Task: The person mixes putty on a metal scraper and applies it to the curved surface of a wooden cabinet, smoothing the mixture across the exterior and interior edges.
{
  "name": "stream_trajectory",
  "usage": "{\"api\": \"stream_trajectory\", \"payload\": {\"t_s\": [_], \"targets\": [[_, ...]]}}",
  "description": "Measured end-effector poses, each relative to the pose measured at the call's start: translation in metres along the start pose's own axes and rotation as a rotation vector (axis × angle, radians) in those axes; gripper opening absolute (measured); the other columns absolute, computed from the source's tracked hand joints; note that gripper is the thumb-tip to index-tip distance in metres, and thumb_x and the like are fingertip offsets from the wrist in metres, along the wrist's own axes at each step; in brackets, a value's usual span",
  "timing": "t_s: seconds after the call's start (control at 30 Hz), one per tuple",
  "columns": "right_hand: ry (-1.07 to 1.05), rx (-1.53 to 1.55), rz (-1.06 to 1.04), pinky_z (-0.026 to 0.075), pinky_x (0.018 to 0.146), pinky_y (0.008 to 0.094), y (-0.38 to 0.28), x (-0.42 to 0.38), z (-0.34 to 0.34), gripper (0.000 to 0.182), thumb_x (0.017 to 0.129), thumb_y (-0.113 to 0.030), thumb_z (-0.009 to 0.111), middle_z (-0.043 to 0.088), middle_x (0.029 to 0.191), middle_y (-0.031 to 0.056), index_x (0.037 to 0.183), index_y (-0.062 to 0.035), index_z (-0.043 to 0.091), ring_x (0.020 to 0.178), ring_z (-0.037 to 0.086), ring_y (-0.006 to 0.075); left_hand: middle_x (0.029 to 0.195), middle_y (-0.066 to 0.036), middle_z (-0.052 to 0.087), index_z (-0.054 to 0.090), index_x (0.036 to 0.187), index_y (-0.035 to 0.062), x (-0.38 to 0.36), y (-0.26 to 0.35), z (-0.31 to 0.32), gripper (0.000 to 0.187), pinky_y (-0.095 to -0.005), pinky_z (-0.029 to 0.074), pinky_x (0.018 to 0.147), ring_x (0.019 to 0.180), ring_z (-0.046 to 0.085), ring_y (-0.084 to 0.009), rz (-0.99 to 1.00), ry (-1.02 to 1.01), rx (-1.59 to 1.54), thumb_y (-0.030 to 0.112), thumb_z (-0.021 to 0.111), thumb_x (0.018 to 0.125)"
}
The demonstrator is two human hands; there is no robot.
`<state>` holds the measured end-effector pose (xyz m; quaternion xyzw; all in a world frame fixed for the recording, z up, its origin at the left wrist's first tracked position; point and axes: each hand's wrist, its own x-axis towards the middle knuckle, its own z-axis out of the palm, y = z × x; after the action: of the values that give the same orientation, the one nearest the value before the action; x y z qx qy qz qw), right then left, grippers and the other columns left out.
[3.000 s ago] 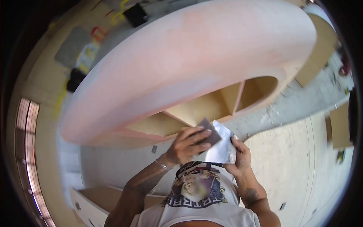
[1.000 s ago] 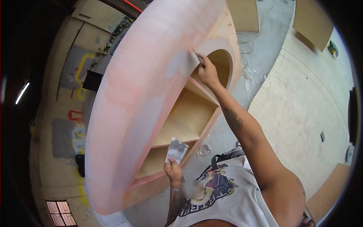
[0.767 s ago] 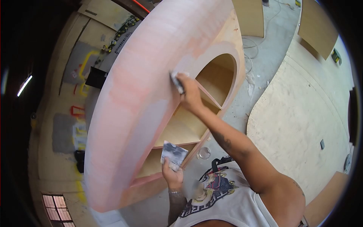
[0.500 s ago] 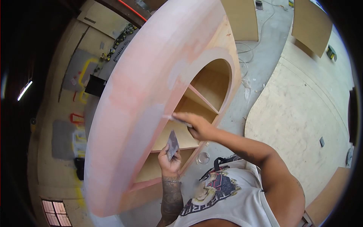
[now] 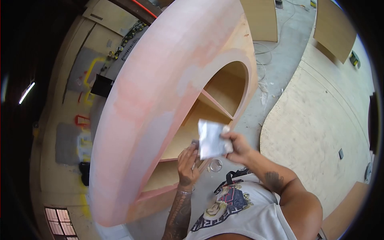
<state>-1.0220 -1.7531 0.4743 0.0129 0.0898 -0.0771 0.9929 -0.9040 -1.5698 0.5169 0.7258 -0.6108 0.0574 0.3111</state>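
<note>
My right hand grips a flat, shiny metal plate, which looks like a filler blade and is blurred by motion. My left hand is just left of it, its fingers round a small grey blade seen mostly edge-on. The two blades are close together; whether they touch is unclear. Behind my hands stands a large curved wooden piece, coated in pink and grey filler. An arched opening in its side shows inner shelves and a pink-edged divider.
A round tin is on the grey floor below my right hand. At the right lies a big curved plywood panel with a small dark block on it. A cable trails over the floor near a standing board.
My right hand has pulled back from the coated surface and turned, so its blade's broad face shows. The left hand has shifted slightly right, its blade now largely edge-on.
</note>
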Motion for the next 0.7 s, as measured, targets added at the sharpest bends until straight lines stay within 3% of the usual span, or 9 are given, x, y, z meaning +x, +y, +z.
{"api": "stream_trajectory", "payload": {"t_s": [0.07,0.17,0.2,0.27,0.33,0.43,0.47,0.6,0.7], "targets": [[-0.044,-0.163,-0.247,0.050,0.098,0.0402,-0.045,0.026,0.008,0.040,0.088,-0.015,0.057,0.064,0.117,0.0113,0.125,-0.0022,0.053,0.106,0.065,0.0227,0.128,-0.015,0.062,0.063,0.123,0.0084,-0.011,-0.015,-0.013,0.041,-0.0486,0.042,0.101,0.124,0.054,-0.0310,-0.087,-0.326,0.234,-0.002,0.058,0.083],[-0.095,-0.824,-0.805,0.046,0.071,0.0285,-0.122,0.085,0.033,0.019,0.086,-0.011,0.063,0.060,0.090,-0.0011,0.103,-0.0035,0.059,0.080,0.055,0.0101,0.126,-0.016,0.062,0.064,0.121,0.0040,-0.047,-0.022,-0.002,0.043,-0.0444,0.044,0.100,0.117,0.059,-0.0321,-0.299,-0.211,-0.012,-0.008,0.052,0.081],[-0.043,-1.150,-0.977,0.044,0.072,0.0261,-0.144,0.100,0.046,0.015,0.086,-0.010,0.058,0.058,0.086,-0.0024,0.098,-0.0010,0.061,0.081,0.053,0.0087,0.126,-0.016,0.062,0.063,0.122,0.0030,-0.058,-0.021,-0.001,0.043,-0.0434,0.044,0.100,0.116,0.060,-0.0334,-0.361,-0.187,-0.070,-0.008,0.051,0.081],[0.027,-1.429,-1.106,0.045,0.072,0.0251,-0.180,0.143,0.053,0.037,0.085,-0.003,0.049,0.060,0.087,-0.0014,0.120,0.0017,0.059,0.083,0.052,0.0084,0.122,-0.017,0.064,0.062,0.123,0.0013,-0.083,-0.022,-0.002,0.040,-0.0402,0.046,0.098,0.113,0.062,-0.0315,-0.496,-0.130,-0.098,-0.006,0.051,0.085],[0.126,-1.528,-1.078,0.047,0.078,0.0272,-0.186,0.157,0.066,0.047,0.083,0.001,0.048,0.065,0.099,0.0060,0.130,-0.0024,0.055,0.087,0.059,0.0140,0.119,-0.018,0.065,0.061,0.124,0.0002,-0.096,-0.014,-0.006,0.037,-0.0372,0.047,0.095,0.110,0.063,-0.0288,-0.652,-0.052,-0.131,-0.003,0.052,0.088],[0.223,-1.620,-1.492,0.048,0.090,0.0315,-0.147,0.182,0.063,0.054,0.078,0.004,0.050,0.063,0.116,0.0161,0.132,-0.0046,0.054,0.102,0.062,0.0247,0.115,-0.019,0.067,0.060,0.125,-0.0004,-0.106,0.001,-0.011,0.032,-0.0335,0.049,0.091,0.106,0.064,-0.0246,-0.844,0.071,-0.158,0.004,0.052,0.094],[0.283,-1.656,-1.588,0.047,0.096,0.0415,-0.122,0.189,0.061,0.061,0.070,0.004,0.053,0.055,0.130,0.0205,0.130,-0.0052,0.054,0.114,0.054,0.0392,0.114,-0.019,0.067,0.060,0.125,-0.0006,-0.111,-0.001,-0.010,0.032,-0.0328,0.049,0.090,0.105,0.064,-0.0237,-0.859,0.101,-0.143,0.007,0.051,0.096],[0.238,-1.649,-1.490,0.038,0.103,0.0445,-0.021,0.182,0.054,0.070,0.065,0.007,0.057,0.047,0.138,0.0176,0.133,-0.0035,0.050,0.117,0.049,0.0374,0.115,-0.019,0.067,0.058,0.126,-0.0023,-0.093,-0.007,-0.003,0.033,-0.0320,0.048,0.090,0.104,0.064,-0.0238,-0.917,0.136,-0.200,0.015,0.052,0.098],[0.110,-1.750,-1.260,0.046,0.095,0.0400,-0.034,0.152,0.045,0.067,0.067,0.010,0.053,0.056,0.127,0.0183,0.132,-0.0040,0.054,0.109,0.056,0.0327,0.116,-0.018,0.067,0.058,0.126,-0.0035,-0.068,-0.016,0.003,0.035,-0.0318,0.047,0.092,0.106,0.063,-0.0225,-0.692,0.128,-0.235,0.017,0.053,0.099]]}}
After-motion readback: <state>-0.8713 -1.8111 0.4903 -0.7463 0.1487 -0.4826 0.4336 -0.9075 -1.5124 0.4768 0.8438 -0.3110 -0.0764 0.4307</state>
